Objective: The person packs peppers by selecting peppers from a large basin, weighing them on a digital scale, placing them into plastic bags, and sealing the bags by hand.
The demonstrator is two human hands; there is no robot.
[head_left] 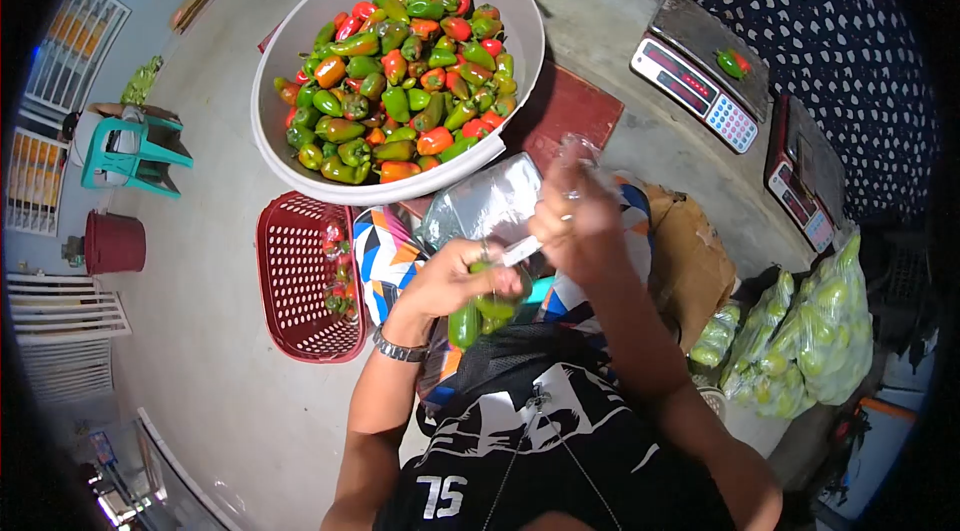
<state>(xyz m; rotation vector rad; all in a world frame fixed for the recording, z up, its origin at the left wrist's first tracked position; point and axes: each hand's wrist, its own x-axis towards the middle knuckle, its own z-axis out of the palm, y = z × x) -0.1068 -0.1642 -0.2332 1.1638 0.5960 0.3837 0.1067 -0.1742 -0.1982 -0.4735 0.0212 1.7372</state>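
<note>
My left hand is closed round a small bundle of green peppers, which looks to be in clear plastic and hangs below the fingers over my lap. Just to its right, my right hand is raised and smeared by motion, with its fingers curled. A short white strip spans the gap between the hands. Some clear, shiny plastic shows at the top of my right hand; its kind is unclear. Behind the hands lies a stack of clear plastic bags.
A big pale tub of green, red and orange peppers stands ahead. Left of my lap is a red perforated basket with packed peppers. Two digital scales sit at right; a pepper lies on one. Bagged green produce stands at lower right.
</note>
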